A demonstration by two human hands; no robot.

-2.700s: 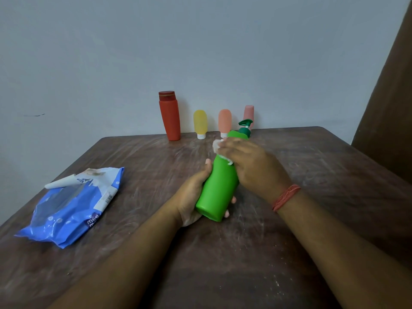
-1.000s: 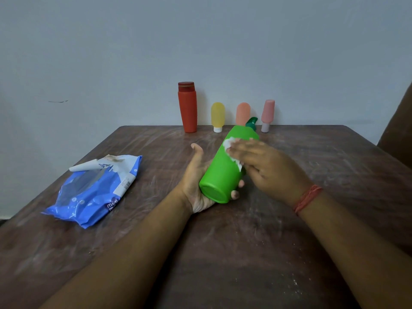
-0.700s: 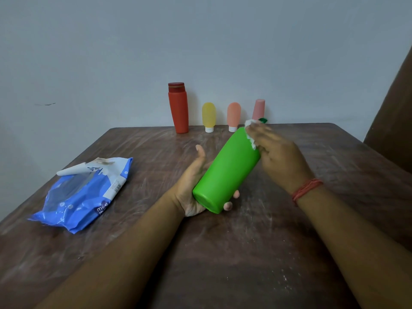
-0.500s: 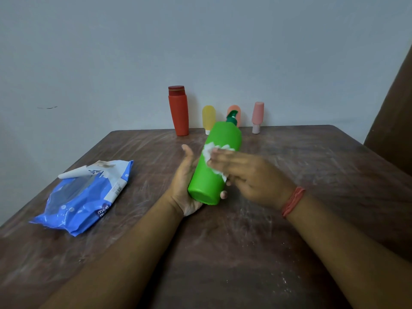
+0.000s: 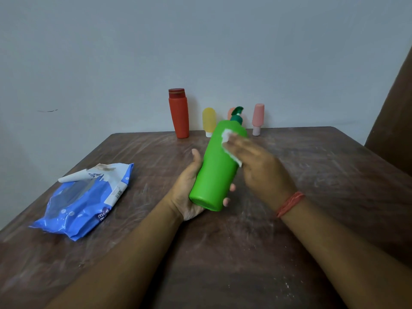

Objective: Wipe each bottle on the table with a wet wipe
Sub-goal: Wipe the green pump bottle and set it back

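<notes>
The left hand [image 5: 189, 190] is nearest, cupped under the lower part of the green bottle [image 5: 217, 168], thumb up along its left side and fingertips curled round the base on the right. The bottle is held above the table [image 5: 245, 253], tilted with its base toward the camera and its dark green pump [image 5: 236, 114] pointing away and up.

The right hand [image 5: 260, 166] lies with fingers stretched flat, pressing a white wipe [image 5: 229, 143] against the bottle's upper right side near the shoulder. The hand is blurred. A red thread band [image 5: 289, 204] circles that wrist.

Half a second ago the wipe and right hand sat lower, about mid-body on the bottle; now they are up near the shoulder. The bottle stands a little more upright and its pump covers more of the orange tube. The left grip is unchanged.

To the left, well apart from the hands, lies the blue wipe pack [image 5: 87, 197], its flap peeled open.

Along the far edge, against the wall [image 5: 200, 41], stand a red bottle [image 5: 179, 113], a yellow tube [image 5: 209, 121], an orange tube [image 5: 230, 112] mostly hidden behind the pump, and a pink tube [image 5: 257, 119]. A brown panel [image 5: 394, 112] fills the right edge.
</notes>
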